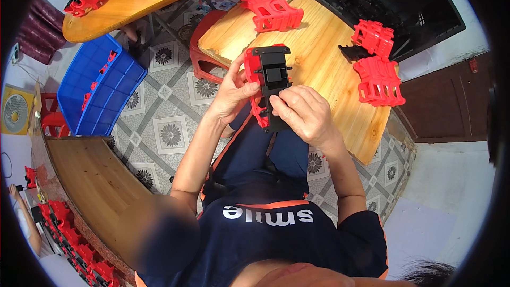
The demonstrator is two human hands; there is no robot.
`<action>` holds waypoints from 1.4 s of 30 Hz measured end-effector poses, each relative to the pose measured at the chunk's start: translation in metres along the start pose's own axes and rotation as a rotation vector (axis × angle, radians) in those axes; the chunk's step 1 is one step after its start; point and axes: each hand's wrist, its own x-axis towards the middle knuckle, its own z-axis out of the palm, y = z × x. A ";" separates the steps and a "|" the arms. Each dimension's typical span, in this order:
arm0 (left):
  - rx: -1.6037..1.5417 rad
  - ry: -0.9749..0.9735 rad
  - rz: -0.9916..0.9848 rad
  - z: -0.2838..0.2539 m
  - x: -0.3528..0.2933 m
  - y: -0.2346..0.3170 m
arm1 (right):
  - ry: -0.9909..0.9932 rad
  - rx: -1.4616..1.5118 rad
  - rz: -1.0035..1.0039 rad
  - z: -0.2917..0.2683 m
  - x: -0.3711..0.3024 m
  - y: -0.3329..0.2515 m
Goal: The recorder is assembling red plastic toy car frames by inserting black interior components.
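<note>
Black-and-red assembly: the plastic piece [273,74] is held up in both hands before the body, its upper end seen against the tabletop, its lower end against the lap.
Left hand: clamped [234,93] on the red side of the piece, thumb in front, fingers wrapping behind.
Right hand: curled [308,114], fingertips touching the black face near its right edge; whether they pinch or only press, I cannot tell.
Table edge: the wooden table [340,117] has its near edge running slantwise behind the hands; its far left corner is ragged.
Room on the wood: bare grain shows between the right hand and the two red frames [379,81] near the right-hand edge; a third red frame [273,8] sits beyond the piece.
Far side: a large black bin [393,5] containing dark parts borders the table.
Left side: a red stool [201,48] stands close by the table; patterned floor [170,132] opens between it and a blue crate [101,87].
</note>
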 end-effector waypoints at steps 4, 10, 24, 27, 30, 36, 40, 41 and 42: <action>-0.005 -0.018 0.009 0.003 -0.001 -0.001 | -0.024 -0.012 -0.003 0.003 -0.006 0.001; 0.001 -0.037 0.023 0.006 0.003 -0.001 | 0.003 -0.058 -0.031 0.004 -0.006 0.003; 0.400 0.393 0.833 0.044 0.003 -0.025 | 0.743 0.226 0.932 0.017 -0.046 0.029; 1.070 0.214 1.199 0.044 -0.008 -0.050 | 1.213 1.155 1.210 0.078 -0.065 0.038; 0.823 -0.248 1.013 0.053 -0.030 -0.066 | 1.194 1.461 1.252 0.105 -0.070 0.045; 0.267 0.436 0.448 0.071 -0.034 -0.061 | 1.138 0.951 1.159 0.088 -0.045 0.040; 0.391 0.085 -0.109 0.058 -0.037 -0.029 | 0.924 0.739 1.049 0.066 -0.047 0.044; 0.305 -0.050 -0.191 0.044 -0.034 -0.021 | 0.925 0.735 1.052 0.060 -0.048 0.044; 0.219 -0.178 -0.270 0.029 -0.030 -0.015 | 0.761 0.485 0.893 0.049 -0.041 0.040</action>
